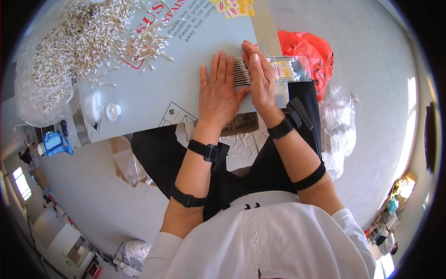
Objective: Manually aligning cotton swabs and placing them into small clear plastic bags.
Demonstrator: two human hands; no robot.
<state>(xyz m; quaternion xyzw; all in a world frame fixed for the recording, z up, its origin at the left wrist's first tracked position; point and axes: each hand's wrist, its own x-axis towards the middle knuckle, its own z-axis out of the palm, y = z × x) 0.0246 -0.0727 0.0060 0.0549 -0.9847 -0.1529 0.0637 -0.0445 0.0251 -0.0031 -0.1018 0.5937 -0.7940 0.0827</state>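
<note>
A neat row of cotton swabs (241, 73) lies on the grey table between my two hands. My left hand (217, 90) rests flat on the tabletop, fingers stretched, along the left ends of the row. On the other side, my right hand (261, 83) stands on edge with its fingers straight, its palm side toward the swabs. Neither hand is closed around anything. Just right of the right hand sits a clear package of cotton swabs (283, 69) with a yellow label, near the table's right edge; the hand partly hides it.
Loose cotton swabs (86, 39) pile on a plastic bag at the far left. Small white round containers (113, 111) stand near the left edge, yellow labels (234, 7) at the back. A red bag (309, 53) hangs beyond the right edge. Below the table is an open box (239, 126).
</note>
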